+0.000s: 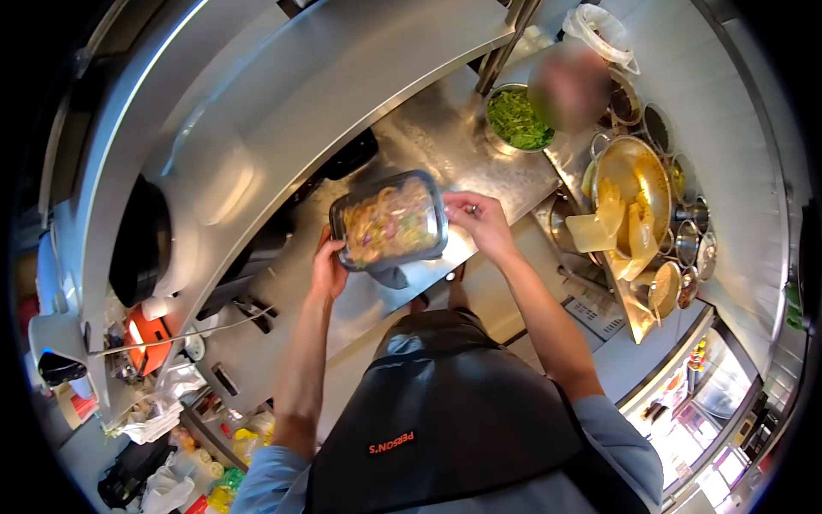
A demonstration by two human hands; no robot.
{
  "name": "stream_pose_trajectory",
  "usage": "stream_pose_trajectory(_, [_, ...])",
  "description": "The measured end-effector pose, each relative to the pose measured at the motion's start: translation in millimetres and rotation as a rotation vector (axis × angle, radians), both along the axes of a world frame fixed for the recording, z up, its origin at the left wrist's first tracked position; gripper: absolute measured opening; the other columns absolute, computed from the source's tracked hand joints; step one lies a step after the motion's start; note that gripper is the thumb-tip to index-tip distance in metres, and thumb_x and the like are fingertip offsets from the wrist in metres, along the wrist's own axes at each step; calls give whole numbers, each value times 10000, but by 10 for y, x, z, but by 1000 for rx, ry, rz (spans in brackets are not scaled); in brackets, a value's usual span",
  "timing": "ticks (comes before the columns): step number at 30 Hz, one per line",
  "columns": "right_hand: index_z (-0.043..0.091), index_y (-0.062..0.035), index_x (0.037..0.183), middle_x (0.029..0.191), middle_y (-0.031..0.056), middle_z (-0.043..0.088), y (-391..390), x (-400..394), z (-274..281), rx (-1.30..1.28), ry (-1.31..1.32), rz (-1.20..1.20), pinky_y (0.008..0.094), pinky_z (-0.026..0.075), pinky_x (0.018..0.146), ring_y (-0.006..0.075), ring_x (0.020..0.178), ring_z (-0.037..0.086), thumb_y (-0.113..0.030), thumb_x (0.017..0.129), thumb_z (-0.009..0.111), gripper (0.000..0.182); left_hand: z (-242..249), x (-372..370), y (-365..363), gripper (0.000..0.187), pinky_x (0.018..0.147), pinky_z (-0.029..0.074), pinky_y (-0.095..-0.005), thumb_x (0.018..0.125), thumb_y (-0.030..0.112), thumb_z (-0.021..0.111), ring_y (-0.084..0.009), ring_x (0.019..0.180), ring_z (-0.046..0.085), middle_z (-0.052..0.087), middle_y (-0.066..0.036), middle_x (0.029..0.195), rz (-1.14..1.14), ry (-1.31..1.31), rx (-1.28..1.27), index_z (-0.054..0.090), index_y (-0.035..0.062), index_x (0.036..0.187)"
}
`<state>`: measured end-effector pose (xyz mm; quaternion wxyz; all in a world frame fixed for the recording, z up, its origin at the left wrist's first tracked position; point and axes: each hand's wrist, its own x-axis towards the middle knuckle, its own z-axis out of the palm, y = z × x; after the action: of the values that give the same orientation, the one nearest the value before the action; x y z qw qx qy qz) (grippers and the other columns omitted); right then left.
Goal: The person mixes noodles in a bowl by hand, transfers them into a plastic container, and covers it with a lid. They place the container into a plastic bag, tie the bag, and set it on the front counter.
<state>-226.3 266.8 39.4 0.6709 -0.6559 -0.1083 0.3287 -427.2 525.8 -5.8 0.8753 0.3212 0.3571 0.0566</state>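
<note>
Container (390, 221) of mixed food, clear-topped and dark-rimmed, is held level with both my hands above the near edge of a steel table (432, 128). My left hand (327, 267) has its grip closed on the left side by the near corner, thumb at the rim; my right hand (481, 224), a ring on one finger, pinches the right side in a narrow grip. A metal bowl (520, 118) of leafy greens stands toward the table's far right corner, while a wide pan (634, 176), stained yellow inside, sits farther right beside smaller pots.
</note>
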Motion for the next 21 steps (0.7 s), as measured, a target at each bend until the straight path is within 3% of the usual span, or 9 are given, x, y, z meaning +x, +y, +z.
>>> stream_pose_trajectory(4, [709, 0, 1218, 925, 31, 700, 220, -400, 403, 177, 100, 5, 258, 530, 795, 111, 804, 610, -65, 974, 677, 255, 74, -529, -12, 440, 1023, 538, -412, 975, 196, 512, -256, 1245, 611, 613, -88, 1387, 145, -55, -162, 545, 107, 1405])
stream_pose_trajectory(6, [688, -5, 1253, 949, 33, 688, 266, -463, 514, 216, 106, 14, 263, 536, 809, 117, 818, 613, -55, 958, 693, 299, -33, -695, 111, 390, 987, 559, -396, 1023, 298, 533, -221, 1201, 647, 661, -74, 1326, 33, -325, -444, 584, 120, 1367])
stream_pose_trajectory(8, [667, -9, 1288, 972, 35, 677, 300, -510, 670, 249, 102, 24, 268, 542, 823, 122, 832, 615, -44, 942, 708, 349, 54, -717, 122, 374, 947, 580, -373, 1041, 373, 546, -190, 1126, 687, 705, -58, 1249, 13, -377, -492, 625, 132, 1316])
stream_pose_trajectory(12, [597, -36, 1378, 1057, 45, 616, 530, -683, 925, 435, 47, 37, 272, 554, 803, 122, 859, 612, -1, 865, 781, 546, 282, -577, 50, 373, 970, 571, -361, 1048, 336, 536, -179, 1108, 685, 691, -56, 1276, -57, -502, -541, 605, 134, 1354])
stream_pose_trajectory(14, [602, -46, 1381, 988, 31, 625, 614, -634, 878, 444, 180, 142, 253, 559, 730, 112, 785, 617, -15, 861, 794, 555, 581, -359, -175, 369, 595, 617, -279, 1045, 380, 508, -157, 827, 742, 746, -38, 1091, 231, 41, -110, 628, 116, 1274])
stream_pose_trajectory(15, [654, -25, 1313, 906, 37, 667, 599, -592, 938, 384, 191, 117, 248, 562, 659, 108, 712, 635, -47, 879, 790, 455, 476, -400, -130, 413, 768, 643, -325, 1042, 373, 511, -196, 995, 736, 720, -60, 1201, 184, -32, -157, 583, 105, 1349])
stream_pose_trajectory(16, [654, -25, 1313, 906, 37, 667, 575, -545, 981, 387, 185, 106, 248, 562, 659, 108, 712, 635, -47, 879, 790, 455, 477, -391, -125, 413, 768, 643, -325, 1042, 373, 511, -196, 995, 736, 720, -60, 1201, 172, -36, -155, 583, 105, 1349])
stream_pose_trajectory(19, [735, 47, 1076, 844, 83, 723, 462, -373, 960, 353, 436, 48, 270, 578, 635, 138, 707, 683, -97, 920, 756, 213, 429, -342, -126, 388, 972, 579, -367, 1031, 345, 539, -205, 1077, 704, 707, -73, 1228, 120, -53, -96, 595, 107, 1331])
stream_pose_trajectory(21, [734, 48, 1052, 843, 86, 720, 396, -279, 827, 345, 514, 60, 270, 579, 631, 142, 700, 683, -92, 920, 755, 194, 394, -320, -176, 459, 947, 564, -355, 1027, 362, 548, -191, 1090, 667, 661, -43, 1273, 101, -15, -88, 508, 156, 1435])
